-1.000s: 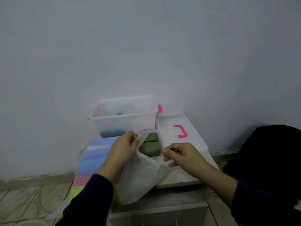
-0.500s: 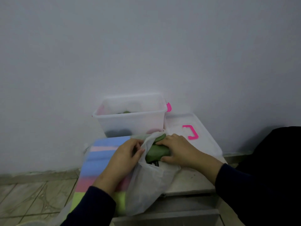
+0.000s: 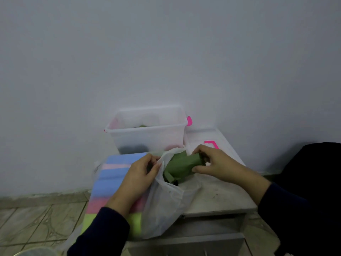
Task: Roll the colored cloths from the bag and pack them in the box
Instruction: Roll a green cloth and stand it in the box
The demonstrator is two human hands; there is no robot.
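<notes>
Left hand (image 3: 142,174) pinches the rim of the thin white plastic bag (image 3: 166,204). Right hand (image 3: 212,161) grips the folded green cloth (image 3: 181,165) at the bag mouth, at six o'clock from the translucent plastic box (image 3: 147,133).

The right hand (image 3: 215,161) gripped a bundle of green cloth (image 3: 181,164) at the mouth of a thin white plastic bag (image 3: 166,206), fingers curled over its top end and the thumb underneath. The left hand (image 3: 142,174) pinched the bag's rim on the other side, holding it open. Behind them stood a clear plastic box (image 3: 147,133) with pink clips, something green and something dark showing inside. Its lid (image 3: 208,141), with a pink handle, lay just to the right of it on the pale table (image 3: 217,196). A stack of blue, pink and yellow cloths (image 3: 114,178) lay under the left forearm.
</notes>
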